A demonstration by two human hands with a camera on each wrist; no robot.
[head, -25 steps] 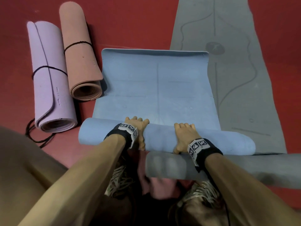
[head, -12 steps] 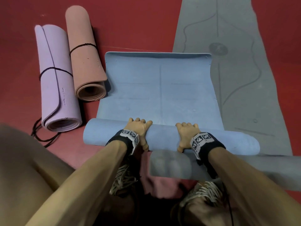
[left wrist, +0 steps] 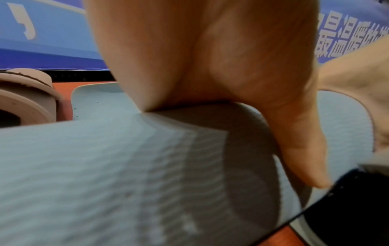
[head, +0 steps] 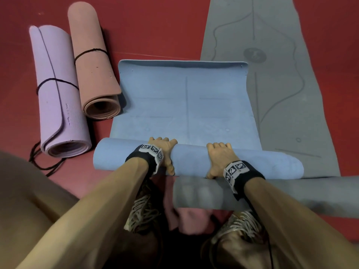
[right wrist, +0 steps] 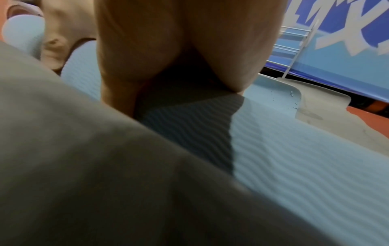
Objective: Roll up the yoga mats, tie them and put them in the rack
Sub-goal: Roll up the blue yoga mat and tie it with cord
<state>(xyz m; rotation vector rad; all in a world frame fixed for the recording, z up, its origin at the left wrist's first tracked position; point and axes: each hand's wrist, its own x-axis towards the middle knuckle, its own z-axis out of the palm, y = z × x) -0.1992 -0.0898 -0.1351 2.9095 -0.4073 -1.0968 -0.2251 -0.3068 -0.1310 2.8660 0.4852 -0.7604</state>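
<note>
Blue foam filled the middle of the floor: the half-rolled blue yoga mat (head: 194, 162) lay crosswise, and both hands pressed down on top of its roll. The left hand (head: 163, 152) and the right hand (head: 219, 160) each curved over the roll, fingers draped across its far side and thumbs on the near side. Beyond the fingers the unrolled stretch ran flat to its far edge, with bare red floor (head: 155, 26) past it. Just right, touching that mat's edge, lay a flat grey yoga mat (head: 281, 84), cut off at the top. A blurred grey roll (head: 204, 195) crossed near the wrists. At left lay a tied salmon-pink rolled mat (head: 93, 61) and a tied lilac rolled mat (head: 58, 90). The right wrist view showed a white wire rack (right wrist: 294, 48), mostly hidden.
</note>
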